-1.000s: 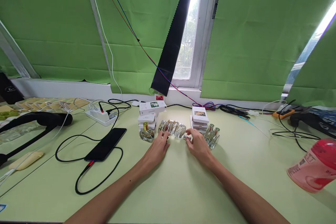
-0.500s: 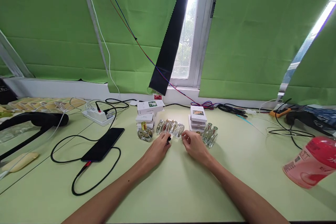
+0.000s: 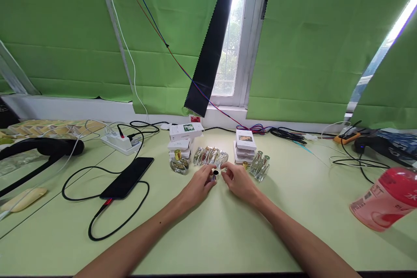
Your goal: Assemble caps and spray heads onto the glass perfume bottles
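My left hand (image 3: pixel 199 181) pinches a small bottle cap (image 3: pixel 215 173), its dark open end showing between thumb and fingers. Close beside it, my right hand (image 3: pixel 238 179) has thumb and fingertips drawn together in front of a row of clear glass perfume bottles (image 3: pixel 211 156). The fingertips overlap the base of the row's right end; what they hold, if anything, is too small to make out. A rounded perfume bottle with a gold cap (image 3: pixel 179 163) stands left of the hands. Slim glass bottles (image 3: pixel 259 167) stand just right of my right hand.
Small white boxes are stacked behind on the left (image 3: pixel 185 130) and right (image 3: pixel 245 140). A black phone (image 3: pixel 127 178) with a cable lies on the left, near a white power strip (image 3: pixel 120 143). A pink-red container (image 3: pixel 386 200) stands at the right.
My left hand has shifted slightly right and turned the cap so its open end shows. My right hand has moved a little left, narrowing the gap between the hands.
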Motion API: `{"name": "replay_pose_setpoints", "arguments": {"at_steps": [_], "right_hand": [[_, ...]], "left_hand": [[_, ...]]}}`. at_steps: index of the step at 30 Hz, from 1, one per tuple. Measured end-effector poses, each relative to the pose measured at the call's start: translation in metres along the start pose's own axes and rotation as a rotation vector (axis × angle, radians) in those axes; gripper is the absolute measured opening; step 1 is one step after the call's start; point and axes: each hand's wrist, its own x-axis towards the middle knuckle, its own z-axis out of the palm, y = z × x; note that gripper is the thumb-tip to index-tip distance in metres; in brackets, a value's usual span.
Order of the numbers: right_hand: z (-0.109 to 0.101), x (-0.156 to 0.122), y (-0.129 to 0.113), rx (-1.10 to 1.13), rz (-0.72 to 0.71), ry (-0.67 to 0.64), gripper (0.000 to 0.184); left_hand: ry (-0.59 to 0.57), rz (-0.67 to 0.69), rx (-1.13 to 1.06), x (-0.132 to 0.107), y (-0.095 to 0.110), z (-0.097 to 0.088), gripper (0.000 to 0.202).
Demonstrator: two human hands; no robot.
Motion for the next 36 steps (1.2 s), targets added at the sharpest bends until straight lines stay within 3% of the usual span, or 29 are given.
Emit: {"name": "replay_pose_setpoints", "arguments": {"at_steps": [22, 36], "right_hand": [[0.000, -0.003, -0.004, 0.049, -0.063, 0.000, 0.015], [-0.004, -0.007, -0.013, -0.035, -0.138, -0.134, 0.018]], "left_hand": [[0.039, 0.061, -0.147, 0.000, 0.007, 0.005, 0.028], [0.212, 0.050, -0.006, 0.003, 0.008, -0.008, 0.014]]}}
